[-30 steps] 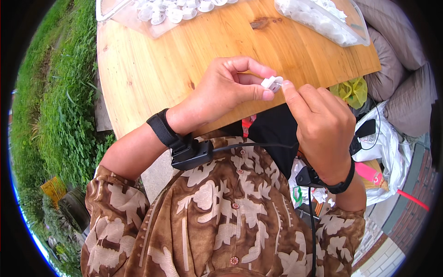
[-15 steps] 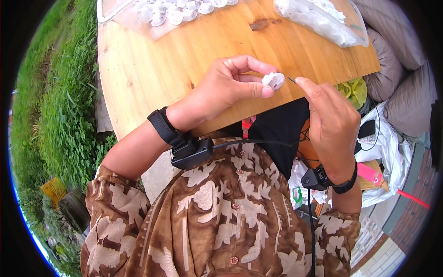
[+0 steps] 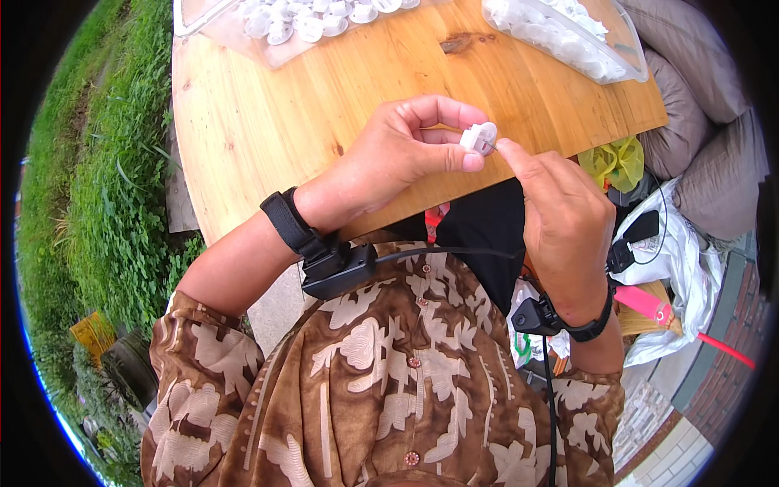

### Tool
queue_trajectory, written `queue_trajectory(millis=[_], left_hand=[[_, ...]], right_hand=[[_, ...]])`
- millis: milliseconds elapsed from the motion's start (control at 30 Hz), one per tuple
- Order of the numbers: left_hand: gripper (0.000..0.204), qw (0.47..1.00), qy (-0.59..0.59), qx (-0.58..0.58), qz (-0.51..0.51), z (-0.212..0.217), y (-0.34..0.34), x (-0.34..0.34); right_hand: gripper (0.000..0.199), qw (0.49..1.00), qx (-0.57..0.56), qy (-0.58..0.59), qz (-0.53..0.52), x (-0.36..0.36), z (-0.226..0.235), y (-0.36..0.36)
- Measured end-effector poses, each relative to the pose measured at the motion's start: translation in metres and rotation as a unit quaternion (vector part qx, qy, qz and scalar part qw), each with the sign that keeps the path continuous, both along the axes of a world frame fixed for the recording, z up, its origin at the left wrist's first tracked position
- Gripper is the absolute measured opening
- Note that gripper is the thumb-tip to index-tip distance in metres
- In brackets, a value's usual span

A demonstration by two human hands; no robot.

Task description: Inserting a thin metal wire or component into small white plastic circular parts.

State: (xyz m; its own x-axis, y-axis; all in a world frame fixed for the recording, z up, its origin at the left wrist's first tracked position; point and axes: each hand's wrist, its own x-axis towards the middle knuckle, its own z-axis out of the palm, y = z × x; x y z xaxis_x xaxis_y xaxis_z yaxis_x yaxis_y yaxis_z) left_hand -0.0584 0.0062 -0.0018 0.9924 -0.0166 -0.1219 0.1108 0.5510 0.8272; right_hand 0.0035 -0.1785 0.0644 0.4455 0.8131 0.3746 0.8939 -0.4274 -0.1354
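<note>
Between thumb and fingers, my left hand [image 3: 403, 146] holds a small white round plastic part [image 3: 479, 139] with a slotted face, above the table's near edge. My right hand [image 3: 564, 211] is closed in a pinch close to that face. A thin dark strip [image 3: 494, 148] shows between the right fingertips and the white part, its tip at the part's face. How far it goes in cannot be made out. Both wrists wear black straps with small black devices.
Pale wooden table [image 3: 268, 105]. A clear tray [image 3: 284, 55] of similar white parts stands at the far left, and a clear bin [image 3: 560, 40] of white pieces at the far right. Grey padded cloth [image 3: 714, 146], a yellow bag [image 3: 614, 162] and a white bag [image 3: 690, 300] lie right of the table.
My right hand has moved left, bringing the thin dark strip from just beside the white part to its face. My left hand has hardly moved.
</note>
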Motion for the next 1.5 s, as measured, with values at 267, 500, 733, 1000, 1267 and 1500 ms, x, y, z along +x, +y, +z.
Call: queue_trajectory(millis=[267, 500, 733, 1000, 1267, 1500], left_hand=[[0.032, 1.000, -0.009, 0.018, 0.006, -0.001, -0.002, -0.001], [0.029, 0.999, -0.008, 0.051, 0.013, 0.001, -0.003, -0.002], [0.027, 0.993, -0.017, 0.115, 0.036, 0.000, -0.004, -0.001], [0.030, 0.995, -0.012, 0.099, 0.022, -0.001, 0.001, 0.002], [0.028, 0.999, -0.033, 0.041, -0.004, -0.003, 0.005, 0.004], [0.027, 1.000, -0.016, 0.020, -0.003, -0.005, 0.006, 0.004]], right_hand=[[0.033, 0.999, -0.027, -0.024, 0.002, -0.003, -0.001, 0.003], [0.038, 0.996, -0.083, -0.005, -0.033, -0.012, 0.004, 0.006], [0.027, 0.988, -0.114, -0.102, -0.008, -0.010, 0.000, 0.009], [0.034, 0.999, -0.048, 0.022, 0.006, 0.003, 0.005, 0.000], [0.022, 0.980, 0.042, 0.190, 0.032, 0.013, 0.009, -0.015], [0.017, 0.979, -0.039, 0.199, -0.001, 0.018, 0.014, -0.017]])
